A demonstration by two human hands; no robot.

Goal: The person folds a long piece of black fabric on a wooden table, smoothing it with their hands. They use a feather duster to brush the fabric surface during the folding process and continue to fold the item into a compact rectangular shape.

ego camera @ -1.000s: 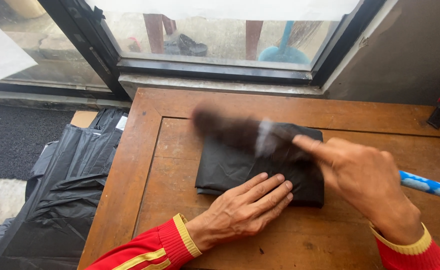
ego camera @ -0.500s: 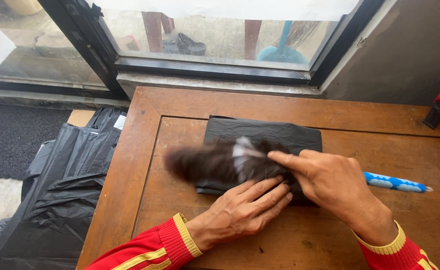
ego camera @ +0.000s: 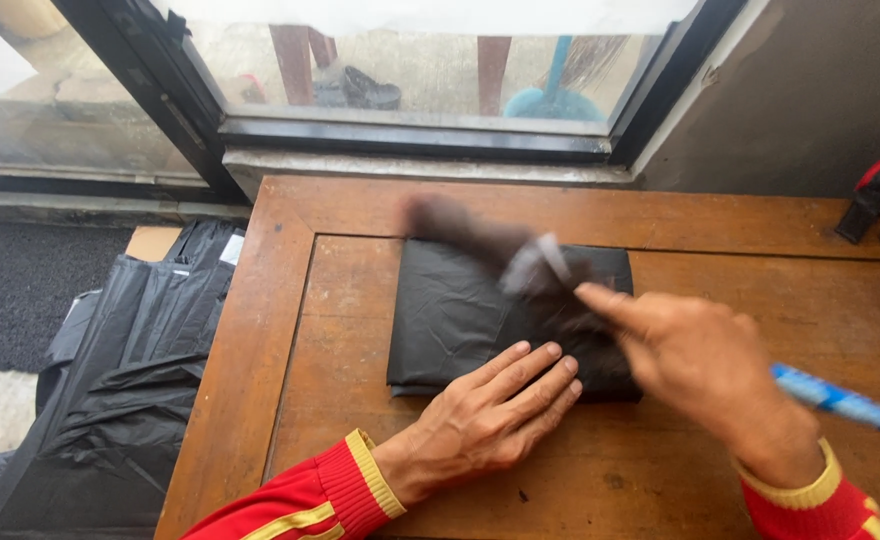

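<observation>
**Worn wood under a window**

Black plastic bags (ego camera: 110,400) lie heaped on the floor left of the tabletop (ego camera: 260,330). Left hand (ego camera: 490,410) presses flat, open, on the folded black bag (ego camera: 450,310); right hand (ego camera: 705,365) grips a blurred dark brush (ego camera: 490,245) above it. Blue pen (ego camera: 835,397) lies rightward.

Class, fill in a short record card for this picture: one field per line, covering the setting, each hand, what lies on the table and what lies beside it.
Setting: wooden table under a window
Left hand: flat, pressing the near edge of a folded black plastic sheet
Right hand: swinging a blurred dark object over the sheet
Also on table: blue and white pen
Beside table: pile of black plastic bags on the floor
</observation>
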